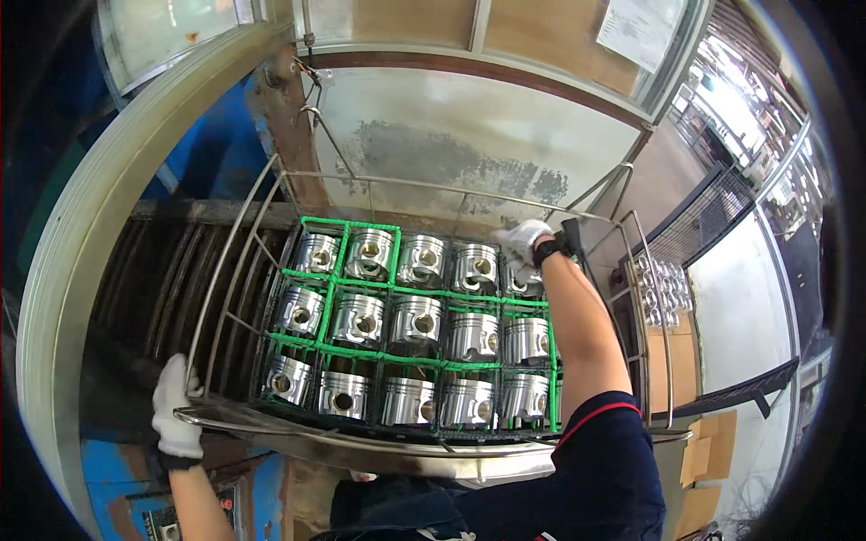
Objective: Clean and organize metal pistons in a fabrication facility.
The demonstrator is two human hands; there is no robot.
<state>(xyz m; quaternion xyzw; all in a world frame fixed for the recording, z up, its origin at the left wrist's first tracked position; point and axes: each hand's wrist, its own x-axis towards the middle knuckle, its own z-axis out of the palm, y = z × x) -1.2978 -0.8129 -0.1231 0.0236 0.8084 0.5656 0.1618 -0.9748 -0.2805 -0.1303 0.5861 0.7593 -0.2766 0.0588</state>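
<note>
Several shiny metal pistons (416, 319) stand in rows inside a basket with green-edged dividers (397, 288). Around the basket runs a metal rail frame (379, 180). At its near left corner, my left hand (177, 412), in a white glove, is closed round the rail. My right hand (523, 242), also white-gloved, reaches over the far right of the basket. Its fingers stretch leftward, slightly blurred, just above a back-row piston (521, 281); nothing shows in them. Whether they touch that piston is unclear. My right forearm covers part of the basket's right side.
Dark rollers (171, 279) lie left of the basket. Behind it stands a stained pale panel (451, 140) under a window frame. Smaller metal parts (663, 293) are grouped at right, by cardboard (708, 451). A curved pale post (68, 234) rises at far left.
</note>
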